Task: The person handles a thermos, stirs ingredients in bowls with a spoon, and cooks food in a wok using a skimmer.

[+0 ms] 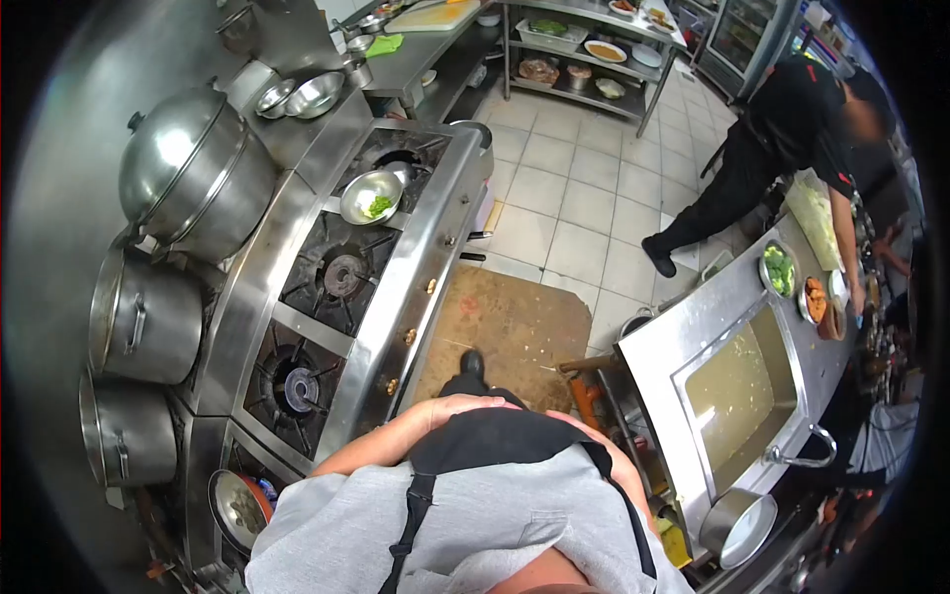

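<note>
My left hand (467,404) is at the front of my black apron (495,441), near waist height, and its fingers are mostly lost behind the apron's bulge. Only a sliver of my right hand (566,420) shows at the apron's other side; its fingers are hidden. Neither hand has a visible object in it. Left of me runs a steel gas stove (381,327). On its far burner rests a metal bowl (368,198) with chopped greens (377,206) inside. A pan (240,508) sits near my left elbow.
Large steel pots (148,317) and a domed steamer (198,168) line the wall. To my right, a steel counter holds a sink (737,386) of cloudy water, a saucepan (738,528) and a bowl of greens (778,269). A co-worker (792,124) leans over it. Brown board (505,317) covers the floor ahead.
</note>
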Available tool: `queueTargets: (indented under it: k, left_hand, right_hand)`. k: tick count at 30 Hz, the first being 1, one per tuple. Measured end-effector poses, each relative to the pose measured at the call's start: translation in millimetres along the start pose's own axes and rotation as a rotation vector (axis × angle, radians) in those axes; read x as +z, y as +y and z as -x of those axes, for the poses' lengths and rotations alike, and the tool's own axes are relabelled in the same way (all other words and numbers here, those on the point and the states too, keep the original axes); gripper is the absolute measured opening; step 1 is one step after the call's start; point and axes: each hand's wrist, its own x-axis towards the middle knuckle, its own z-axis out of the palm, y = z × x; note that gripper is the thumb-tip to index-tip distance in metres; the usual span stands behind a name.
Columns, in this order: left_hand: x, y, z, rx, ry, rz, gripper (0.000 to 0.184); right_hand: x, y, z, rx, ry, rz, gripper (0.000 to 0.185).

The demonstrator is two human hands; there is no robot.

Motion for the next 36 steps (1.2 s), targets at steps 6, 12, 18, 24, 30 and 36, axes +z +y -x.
queueTargets:
  k: [6, 12, 18, 24, 30, 36]
  left_hand:
    - [-31.9, 90.8, -28.0, 0.167, -0.119, -0.445, 0.055]
    - [-115.0, 190.5, -88.8, 0.159, -0.008, -0.594, 0.053]
    - [-174.3, 308.9, -109.9, 0.170, 0.383, -0.947, 0.055]
    - [-238.7, 373.7, -134.8, 0.070, 0.489, -1.622, 0.053]
    - [-290.2, 380.1, -169.2, 0.048, 0.412, -1.547, 0.050]
    - [-374.7, 377.6, -224.9, -0.173, 0.330, -1.444, 0.044]
  right_hand:
    - [-30.5, -56.5, -48.5, -0.125, 0.014, 0.156, 0.064]
    - [-68.1, -126.1, -149.5, -0.057, 0.430, 0.077, 0.037]
    - [-167.7, -172.4, -271.4, 0.025, 0.618, 0.734, 0.036]
    - [-267.7, -126.1, -308.5, 0.244, 0.704, 1.188, 0.036]
    - [-361.0, 15.9, -285.6, 0.572, 0.440, 1.182, 0.041]
    - [-399.0, -25.2, -299.0, 0.621, 0.177, 1.079, 0.044]
